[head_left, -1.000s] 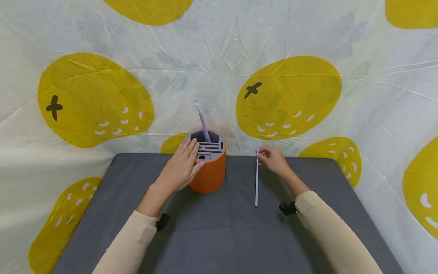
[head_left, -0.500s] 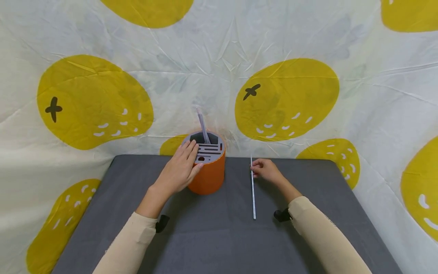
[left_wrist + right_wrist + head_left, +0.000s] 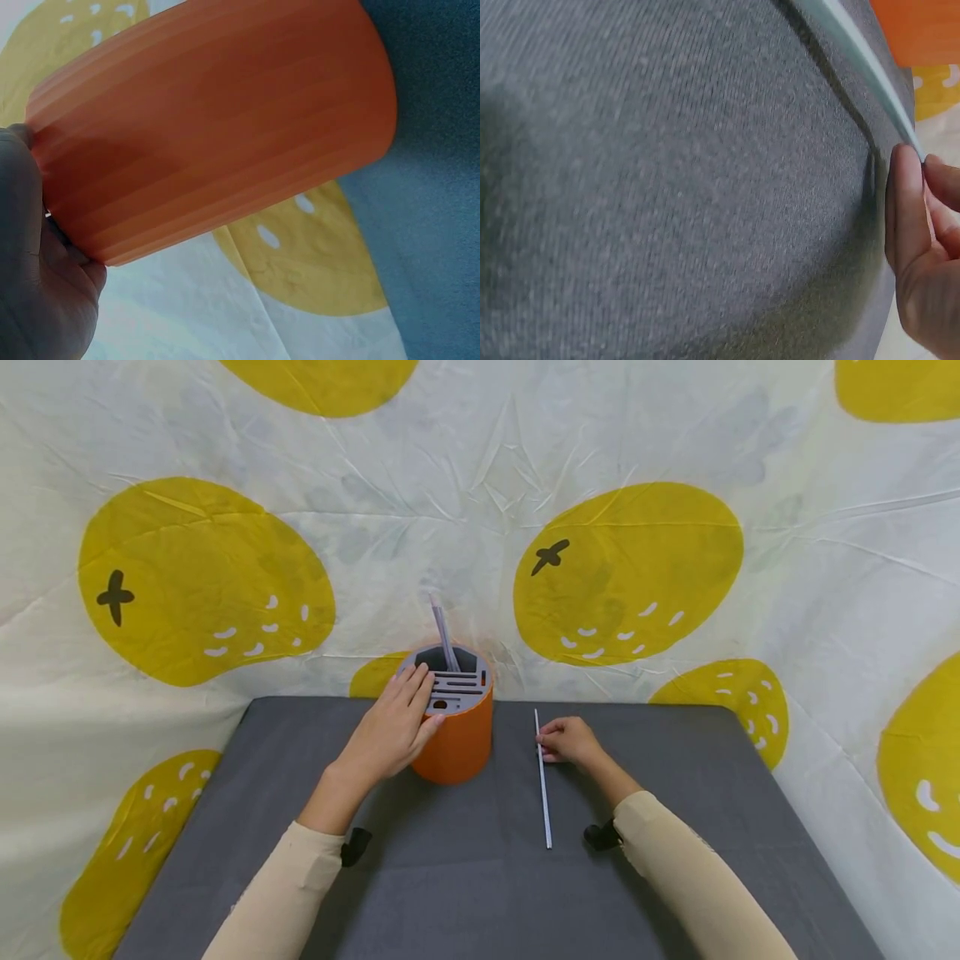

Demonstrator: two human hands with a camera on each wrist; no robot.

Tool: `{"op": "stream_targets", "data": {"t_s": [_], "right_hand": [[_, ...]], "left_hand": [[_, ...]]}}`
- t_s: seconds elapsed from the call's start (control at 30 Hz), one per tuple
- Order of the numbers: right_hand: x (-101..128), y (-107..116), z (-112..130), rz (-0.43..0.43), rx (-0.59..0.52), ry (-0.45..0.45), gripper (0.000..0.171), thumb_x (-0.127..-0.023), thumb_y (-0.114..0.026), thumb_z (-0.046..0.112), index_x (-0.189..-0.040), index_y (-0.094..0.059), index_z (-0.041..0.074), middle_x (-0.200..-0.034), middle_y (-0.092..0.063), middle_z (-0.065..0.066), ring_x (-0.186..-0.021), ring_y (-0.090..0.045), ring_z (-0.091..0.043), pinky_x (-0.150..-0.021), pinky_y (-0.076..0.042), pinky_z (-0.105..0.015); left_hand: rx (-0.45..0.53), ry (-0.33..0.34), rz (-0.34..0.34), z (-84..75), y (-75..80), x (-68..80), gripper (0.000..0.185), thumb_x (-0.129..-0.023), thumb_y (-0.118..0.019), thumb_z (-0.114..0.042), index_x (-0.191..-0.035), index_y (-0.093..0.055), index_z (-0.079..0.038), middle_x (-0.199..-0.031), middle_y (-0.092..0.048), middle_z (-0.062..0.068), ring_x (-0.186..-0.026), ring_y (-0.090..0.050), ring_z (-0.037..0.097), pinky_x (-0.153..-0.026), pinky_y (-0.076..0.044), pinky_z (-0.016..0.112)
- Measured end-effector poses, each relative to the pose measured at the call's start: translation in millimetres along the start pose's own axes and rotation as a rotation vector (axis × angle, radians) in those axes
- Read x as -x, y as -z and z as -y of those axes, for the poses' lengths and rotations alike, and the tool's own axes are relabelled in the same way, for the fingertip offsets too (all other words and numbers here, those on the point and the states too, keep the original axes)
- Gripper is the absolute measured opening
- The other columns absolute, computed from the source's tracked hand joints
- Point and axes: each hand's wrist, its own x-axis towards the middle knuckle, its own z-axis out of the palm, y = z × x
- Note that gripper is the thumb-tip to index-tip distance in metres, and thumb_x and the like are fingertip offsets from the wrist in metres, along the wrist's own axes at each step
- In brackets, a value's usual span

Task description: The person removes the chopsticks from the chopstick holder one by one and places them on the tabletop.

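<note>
An orange cylindrical knife block (image 3: 459, 750) with a grey slotted top stands near the back of the table; its smooth side fills much of the left wrist view. Across the left part of that top lies my left hand (image 3: 393, 727), fingers straight and together, thumb at the front rim. To the right of the block, my right hand (image 3: 570, 742) pinches a long, thin, pale straw-like stick (image 3: 544, 806) near its far end. The stick's near end points toward me, slightly rightward. In the right wrist view, thumb and fingertips meet on the stick (image 3: 866, 60).
Thin translucent sticks (image 3: 444, 631) lean upright out of the block's rear opening. Dark grey cloth covers the table (image 3: 465, 885). Directly behind its back edge hangs a white curtain (image 3: 442, 460) with yellow fruit prints.
My right hand has moved left and toward me with the pinched stick, nearer the orange block. The stick now slants slightly. My left hand stays on the block.
</note>
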Motion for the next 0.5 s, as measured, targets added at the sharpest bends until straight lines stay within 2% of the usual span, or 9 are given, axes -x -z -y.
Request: {"op": "stream_targets", "data": {"t_s": [0.2,0.37,0.5], "right_hand": [[0.8,-3.5,1.2,-0.035,-0.044,-0.066,0.022,-0.096,-0.071,0.0,-0.112,-0.067,-0.014,-0.075,-0.067,-0.006,-0.062,-0.065,-0.01,-0.059,-0.063,-0.027],[2.5,-4.7,2.4,-0.056,-0.028,-0.101,0.02,-0.096,-0.072,0.002,-0.112,-0.068,-0.01,-0.08,-0.07,-0.009,-0.066,-0.067,-0.012,-0.063,-0.064,-0.031],[4.0,-7.5,3.1,-0.075,0.007,-0.094,0.018,-0.095,-0.073,0.002,-0.109,-0.07,-0.009,-0.084,-0.072,-0.012,-0.068,-0.068,-0.013,-0.065,-0.065,-0.033]], "left_hand": [[0.016,0.012,0.014,-0.3,1.8,-0.2,0.07,-0.111,-0.042,-0.043,-0.163,-0.025,0.001,-0.171,-0.022,0.019,-0.16,-0.018,0.036,-0.131,-0.013,0.051],[0.019,0.01,0.023,-1.7,3.7,-0.6,0.069,-0.111,-0.042,-0.042,-0.162,-0.026,0.001,-0.17,-0.023,0.02,-0.159,-0.018,0.036,-0.13,-0.016,0.053],[0.019,0.013,0.029,-1.9,4.5,-1.0,0.069,-0.111,-0.042,-0.042,-0.162,-0.026,0.001,-0.17,-0.023,0.02,-0.16,-0.018,0.036,-0.13,-0.016,0.053]]}}
